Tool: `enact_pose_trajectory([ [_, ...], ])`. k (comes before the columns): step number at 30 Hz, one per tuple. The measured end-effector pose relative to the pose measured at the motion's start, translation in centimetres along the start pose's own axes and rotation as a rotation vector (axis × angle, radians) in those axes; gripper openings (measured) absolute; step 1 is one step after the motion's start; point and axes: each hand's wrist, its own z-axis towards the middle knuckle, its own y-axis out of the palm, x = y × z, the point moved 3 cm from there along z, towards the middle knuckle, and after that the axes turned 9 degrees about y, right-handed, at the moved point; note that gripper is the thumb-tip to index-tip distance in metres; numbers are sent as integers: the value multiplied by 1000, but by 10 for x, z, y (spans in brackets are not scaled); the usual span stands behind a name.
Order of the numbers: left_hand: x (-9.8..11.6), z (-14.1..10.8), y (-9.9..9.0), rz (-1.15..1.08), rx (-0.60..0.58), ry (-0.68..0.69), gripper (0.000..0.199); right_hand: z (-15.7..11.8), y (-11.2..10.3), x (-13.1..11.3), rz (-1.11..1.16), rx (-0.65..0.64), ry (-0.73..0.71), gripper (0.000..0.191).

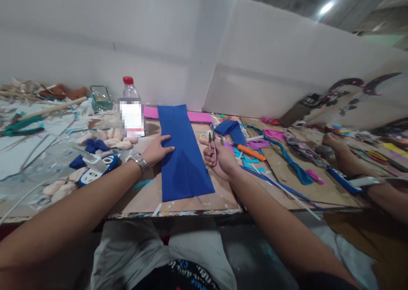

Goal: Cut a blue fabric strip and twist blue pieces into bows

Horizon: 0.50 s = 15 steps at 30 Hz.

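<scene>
Blue cloth (185, 158) lay flat on the table (225, 198); left hand (155, 150) touched its edge, 2 fingers spread. Right hand (224, 159) curled its fingers round scissors (210, 138), just beside. Likely steadying step; moving blades called for clear fingertips.

dim indoor light, overhead glare (top right), softly blurred edges.

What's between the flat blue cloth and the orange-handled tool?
Head view: the right hand, holding scissors, is between the blue cloth and orange-handled tool; small scraps lie there too.
</scene>
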Motion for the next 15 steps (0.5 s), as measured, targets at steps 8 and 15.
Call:
enact_pose_trajectory([
  [8, 8, -1, 0, 155, -101, 4, 79, -117, 21, 87, 362, -122, 312, 33],
  [15, 22, -7, 3, 174, -154, 55, 84, -160, 32, 148, 381, -166, 353, 37],
])
